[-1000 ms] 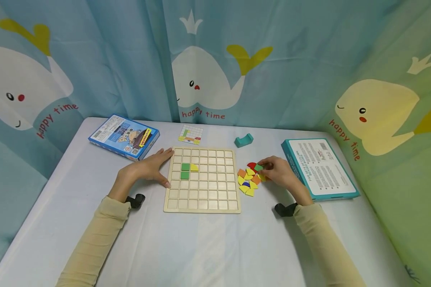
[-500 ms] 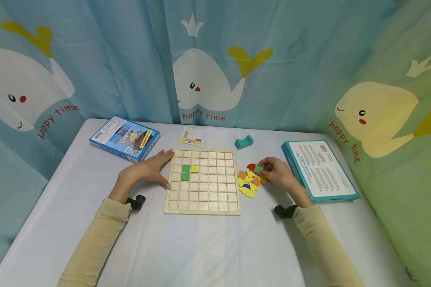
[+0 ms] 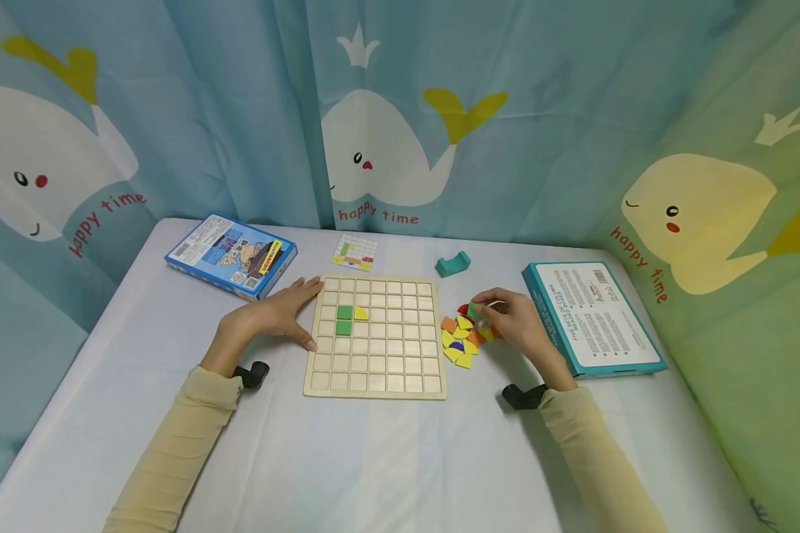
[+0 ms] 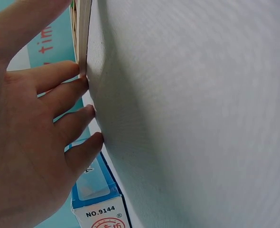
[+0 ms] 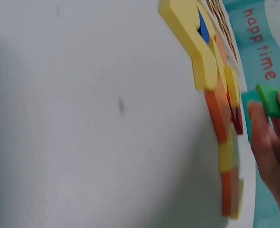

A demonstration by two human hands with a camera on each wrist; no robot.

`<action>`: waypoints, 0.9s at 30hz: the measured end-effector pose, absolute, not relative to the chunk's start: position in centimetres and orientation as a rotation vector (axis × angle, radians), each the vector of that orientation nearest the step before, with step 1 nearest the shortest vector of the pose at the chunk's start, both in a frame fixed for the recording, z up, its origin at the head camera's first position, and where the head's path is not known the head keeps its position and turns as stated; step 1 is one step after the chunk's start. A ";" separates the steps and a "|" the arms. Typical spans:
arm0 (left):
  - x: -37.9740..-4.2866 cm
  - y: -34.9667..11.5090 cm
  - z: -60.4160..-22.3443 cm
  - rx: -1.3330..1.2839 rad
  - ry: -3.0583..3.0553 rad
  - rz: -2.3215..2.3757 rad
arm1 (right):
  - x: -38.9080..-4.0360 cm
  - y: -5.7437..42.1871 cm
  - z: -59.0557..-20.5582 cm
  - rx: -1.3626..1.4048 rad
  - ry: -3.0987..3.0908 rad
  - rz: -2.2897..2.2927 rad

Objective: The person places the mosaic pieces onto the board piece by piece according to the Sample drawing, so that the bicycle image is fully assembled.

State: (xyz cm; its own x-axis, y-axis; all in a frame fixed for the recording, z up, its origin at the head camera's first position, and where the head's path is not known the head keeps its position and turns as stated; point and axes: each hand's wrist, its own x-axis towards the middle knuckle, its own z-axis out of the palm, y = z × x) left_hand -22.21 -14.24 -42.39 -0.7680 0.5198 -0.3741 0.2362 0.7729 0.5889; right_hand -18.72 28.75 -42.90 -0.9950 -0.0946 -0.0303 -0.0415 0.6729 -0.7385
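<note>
A wooden grid board (image 3: 388,345) lies mid-table, with two green square tiles (image 3: 343,327) and a yellow tile (image 3: 361,314) in its upper-left cells. My left hand (image 3: 273,314) rests with spread fingers against the board's left edge; in the left wrist view its fingertips (image 4: 85,84) touch the table and the board's side. My right hand (image 3: 513,320) pinches a green tile (image 5: 270,100) between thumb and fingers, above a loose pile of yellow, orange, red and blue tiles (image 3: 464,361) right of the board. The hand hides part of that pile.
A small pattern card (image 3: 355,252) lies behind the board, with a teal curved block (image 3: 453,264) to its right. A blue box (image 3: 232,255) sits at the back left, and a teal-edged white box (image 3: 595,317) is to the right. A curtain (image 3: 540,178) encloses the table.
My right hand has picked the green tile up off the pile and raised it slightly, shifting a little left. The left hand stays at the board's edge.
</note>
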 end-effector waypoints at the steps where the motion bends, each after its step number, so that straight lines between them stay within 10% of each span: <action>1: -22.2 -14.2 -42.4 0.564 2.434 0.713 | -18.7 28.5 -43.0 -0.106 2.794 -1.274; 27: -22.4 -14.3 -42.6 0.557 2.431 0.720 | -18.5 20.9 -42.9 -0.319 2.444 -1.547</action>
